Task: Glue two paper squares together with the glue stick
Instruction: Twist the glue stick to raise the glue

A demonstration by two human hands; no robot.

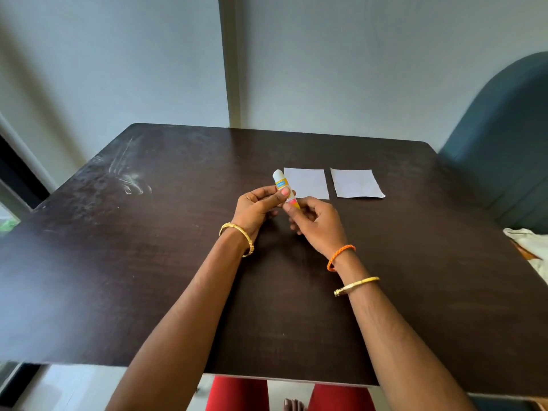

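The dark surface (148, 262) filled most of the view, with a teal chair back (504, 137) standing at its far right edge. Two white paper squares lay flat side by side past the hands, apart from each other: the nearer square (307, 183) just beyond the knuckles, the farther square (355, 183) further to the person's right. Both hands met over the middle of the surface around the glue stick (283, 185). The left hand (258, 207) had its grip clamped on the upper part of the tube, thumb pressed across the label, and the right hand (317, 222) had its grip clamped on the lower end. The stick's long axis ran nearly upright, leaning slightly away from the person, its white cap end pointing toward the far edge. The cap looked on, so uncapping was probably the step in hand. The squares lay ahead and to the right of the stick, so the right hand was the nearer one to carry the glue across, with the nearer square almost touching the tube's line in the view.
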